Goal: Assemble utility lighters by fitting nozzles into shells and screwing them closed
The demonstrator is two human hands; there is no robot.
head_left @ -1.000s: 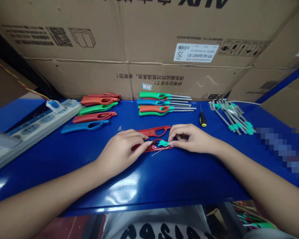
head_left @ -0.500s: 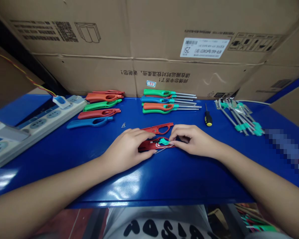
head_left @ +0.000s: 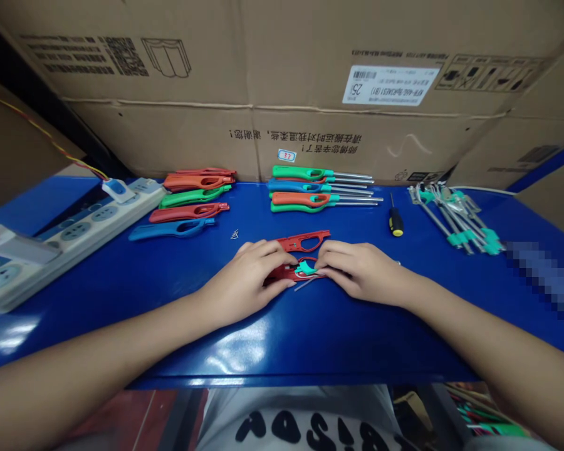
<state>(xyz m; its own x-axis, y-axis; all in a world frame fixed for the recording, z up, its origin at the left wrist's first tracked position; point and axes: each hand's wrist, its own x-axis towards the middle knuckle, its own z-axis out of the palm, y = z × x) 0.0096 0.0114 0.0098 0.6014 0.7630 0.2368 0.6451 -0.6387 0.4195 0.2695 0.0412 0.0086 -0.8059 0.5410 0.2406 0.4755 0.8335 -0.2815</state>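
My left hand (head_left: 247,275) is closed round the handle end of a red lighter shell half (head_left: 277,274), which lies on the blue table. A teal trigger piece (head_left: 304,269) sits in that shell, with a white wire looped beside it. The fingertips of my right hand (head_left: 360,266) pinch the trigger piece at its right side. A thin rod or tube (head_left: 304,284) sticks out below the shell. Just behind lies a second red shell half (head_left: 294,243), inner side up. My fingers cover parts of the held shell.
Empty-nosed lighter shells (head_left: 183,213) line the left, near a power strip (head_left: 103,216). Assembled lighters (head_left: 305,188) are stacked behind my hands. Small screws (head_left: 235,234), a screwdriver (head_left: 395,219) and a heap of metal-tube lighter parts (head_left: 455,219) lie around. A cardboard box (head_left: 183,138) walls the back.
My right hand has turned slightly and its fingers have drawn closer together at the trigger piece, which sits a little differently in the shell. My left hand keeps its hold.
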